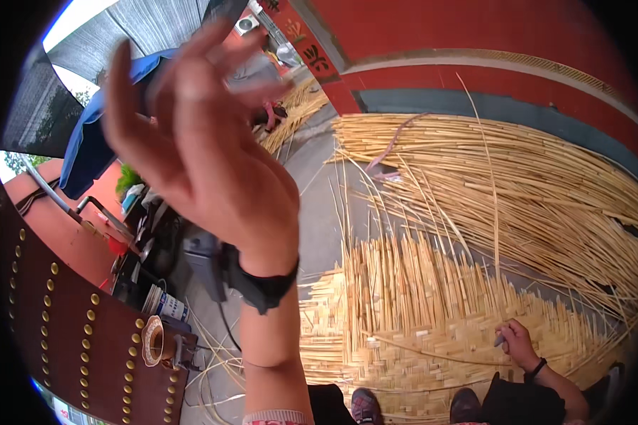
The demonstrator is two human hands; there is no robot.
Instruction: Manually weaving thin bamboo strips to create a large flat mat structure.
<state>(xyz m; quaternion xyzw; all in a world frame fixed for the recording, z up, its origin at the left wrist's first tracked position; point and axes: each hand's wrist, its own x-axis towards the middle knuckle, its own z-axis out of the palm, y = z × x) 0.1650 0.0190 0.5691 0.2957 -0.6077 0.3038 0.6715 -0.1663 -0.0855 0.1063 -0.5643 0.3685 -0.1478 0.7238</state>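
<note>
The person's left hand (216,152) hangs high and close to the camera, blurred, its fingers spread wide with nothing seen between them. The right hand (521,346) is low over the woven mat (432,347), its fingers curled closed around a small grey piece (502,340) (too small to tell whether it is a blade or something blunter). The mat lies on the ground in front of the person, its near edge by the two shoes (365,405). On its far side, unwoven strips (386,276) stick out in a ragged fringe, and one long strip (493,184) rises well above the others.

The likeliest trouble is a snag: a cord (228,329) hangs below the black strap (266,287) on the left wrist, and if that arm drops among the bent strips, it could catch one and pull the weave crooked. Fringe ends near the large heap of strips (532,184) could tangle with it if the mat is shifted. Should the grey piece prove sharp, a slip might nick the strips beneath it. A shoe pressing on the near edge could pin the mat, so that a hard tug opens gaps.
</note>
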